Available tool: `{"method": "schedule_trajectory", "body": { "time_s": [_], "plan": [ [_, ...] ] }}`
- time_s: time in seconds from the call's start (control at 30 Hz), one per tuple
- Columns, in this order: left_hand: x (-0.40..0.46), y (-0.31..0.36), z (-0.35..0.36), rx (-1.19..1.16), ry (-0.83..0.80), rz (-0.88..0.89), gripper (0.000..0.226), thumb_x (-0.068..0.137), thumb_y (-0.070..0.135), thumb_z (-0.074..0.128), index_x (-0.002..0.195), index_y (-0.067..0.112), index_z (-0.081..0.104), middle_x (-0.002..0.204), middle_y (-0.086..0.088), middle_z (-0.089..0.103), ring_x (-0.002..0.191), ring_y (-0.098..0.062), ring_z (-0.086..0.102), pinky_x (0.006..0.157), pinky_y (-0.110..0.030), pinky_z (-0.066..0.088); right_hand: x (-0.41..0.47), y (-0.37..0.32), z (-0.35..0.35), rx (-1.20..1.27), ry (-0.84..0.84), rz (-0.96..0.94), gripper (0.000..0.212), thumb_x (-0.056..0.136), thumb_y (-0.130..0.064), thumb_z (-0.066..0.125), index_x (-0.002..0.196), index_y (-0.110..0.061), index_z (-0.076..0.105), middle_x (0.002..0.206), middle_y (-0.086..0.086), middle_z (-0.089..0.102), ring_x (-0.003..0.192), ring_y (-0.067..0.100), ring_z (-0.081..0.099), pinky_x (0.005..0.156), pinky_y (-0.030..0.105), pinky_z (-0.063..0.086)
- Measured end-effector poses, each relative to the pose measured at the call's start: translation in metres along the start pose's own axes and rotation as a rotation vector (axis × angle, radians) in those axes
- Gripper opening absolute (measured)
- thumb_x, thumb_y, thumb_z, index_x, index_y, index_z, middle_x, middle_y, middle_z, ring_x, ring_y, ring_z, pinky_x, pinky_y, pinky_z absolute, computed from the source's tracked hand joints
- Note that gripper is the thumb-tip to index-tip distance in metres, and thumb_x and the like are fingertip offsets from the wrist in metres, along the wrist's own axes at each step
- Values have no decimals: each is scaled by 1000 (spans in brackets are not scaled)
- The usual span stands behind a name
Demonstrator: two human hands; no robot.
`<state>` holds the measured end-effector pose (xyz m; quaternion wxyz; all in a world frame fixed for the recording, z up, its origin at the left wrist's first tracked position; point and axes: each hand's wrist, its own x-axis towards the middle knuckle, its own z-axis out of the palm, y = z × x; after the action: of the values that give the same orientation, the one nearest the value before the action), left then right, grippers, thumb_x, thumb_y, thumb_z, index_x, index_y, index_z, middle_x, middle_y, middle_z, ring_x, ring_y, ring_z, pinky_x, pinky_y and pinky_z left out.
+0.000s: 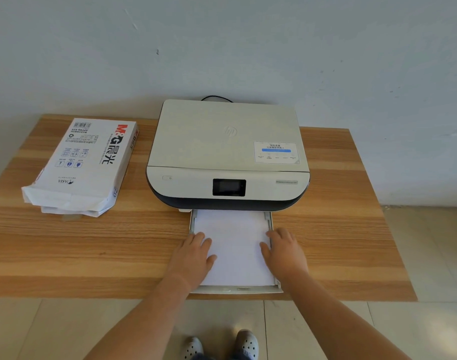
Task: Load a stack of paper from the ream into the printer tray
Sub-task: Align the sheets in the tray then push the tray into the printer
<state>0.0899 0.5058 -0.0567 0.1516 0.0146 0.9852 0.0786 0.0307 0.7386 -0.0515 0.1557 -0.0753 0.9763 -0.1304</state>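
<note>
- A plain room set up as a simple home or small office print corner; which of the two cannot be told.
- A wooden table (pixel 66 245) with a striped grain stands against a bare, scuffed pale wall (pixel 222 48).
- A white desktop printer (pixel 227 152) sits on it, beside an opened ream (pixel 84 165) of copy paper.
- Pale floor tiles (pixel 430 255) show below, where the person stands in perforated clogs (pixel 245 344).

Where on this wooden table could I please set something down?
Bare wood lies right of the white printer, and along the front edge between the opened paper ream and the pulled-out paper tray. The tray is crowded: left hand, right hand.
</note>
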Motion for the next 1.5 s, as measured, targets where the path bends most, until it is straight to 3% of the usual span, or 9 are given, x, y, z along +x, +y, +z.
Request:
{"method": "schedule_trajectory", "body": {
  "time_s": [0.13, 0.23, 0.33, 0.4, 0.53, 0.67, 0.8, 1.1, 1.5],
  "plan": [
    [5, -6, -2, 46, 83, -96, 41, 97, 48, 31, 113, 18, 55, 113, -1, 56, 102, -17, 52, 85, -31, 45, 5, 10, -3, -62, 28, 84, 30, 96, -40, 42, 108, -20, 61, 113, 1, 57, 105, 21, 52, 83, 35, 47],
    [9, -12, -5, 43, 52, -189, 47, 97, 52, 27, 111, 18, 57, 105, 0, 63, 95, -15, 57, 77, -29, 47, 8, 12, -1, -49, 2, 116, 33, 96, -42, 38, 106, -20, 61, 111, 2, 59, 104, 23, 53, 83, 37, 47],
    [14, -17, -10, -65, 17, -306, 49, 97, 52, 26, 101, 18, 61, 81, 3, 62, 72, -12, 57, 57, -26, 41, 14, 11, -1, 29, -56, 172, 39, 98, -44, 34, 107, -19, 62, 111, 3, 59, 101, 24, 56, 83, 40, 50],
    [17, -22, -14, -193, -16, -399, 46, 98, 48, 27, 106, 18, 60, 83, 3, 63, 74, -14, 59, 60, -27, 42, 18, 12, -2, 65, -89, 191, 39, 98, -44, 32, 106, -19, 62, 109, 3, 59, 95, 23, 58, 79, 40, 52],
    [26, -35, -20, -359, -83, -500, 42, 98, 42, 35, 126, 16, 52, 112, -4, 65, 97, -20, 61, 70, -29, 43, 26, 14, -5, 57, -144, 200, 35, 99, -36, 30, 101, -18, 61, 90, 1, 59, 79, 22, 59, 69, 36, 53],
    [33, -45, -23, -429, -230, -450, 23, 98, 32, 41, 93, 17, 57, 83, -2, 61, 75, -15, 58, 57, -26, 41, 34, 15, -7, 102, -210, 239, 28, 97, -33, 32, 95, -21, 58, 77, -3, 60, 68, 17, 58, 60, 29, 48],
    [38, -48, -25, -497, -239, -428, 22, 98, 30, 44, 79, 21, 53, 79, -1, 59, 67, -12, 52, 54, -25, 36, 40, 13, -9, 102, -257, 255, 24, 93, -28, 34, 84, -22, 55, 74, -2, 60, 66, 17, 59, 62, 30, 49],
    [48, -50, -28, -456, -297, -376, 21, 96, 27, 46, 78, 18, 52, 81, -2, 57, 68, -12, 50, 58, -25, 39, 50, 7, -13, 51, -364, 248, 19, 92, -28, 36, 92, -19, 53, 87, 2, 59, 80, 23, 61, 75, 37, 55],
    [51, -44, -26, -348, -297, -332, 23, 96, 26, 43, 77, 18, 51, 79, -1, 55, 69, -11, 49, 57, -24, 38, 47, 7, -14, 38, -343, 225, 16, 91, -25, 36, 89, -20, 51, 80, -1, 57, 75, 22, 59, 67, 33, 50]
  ]
}}
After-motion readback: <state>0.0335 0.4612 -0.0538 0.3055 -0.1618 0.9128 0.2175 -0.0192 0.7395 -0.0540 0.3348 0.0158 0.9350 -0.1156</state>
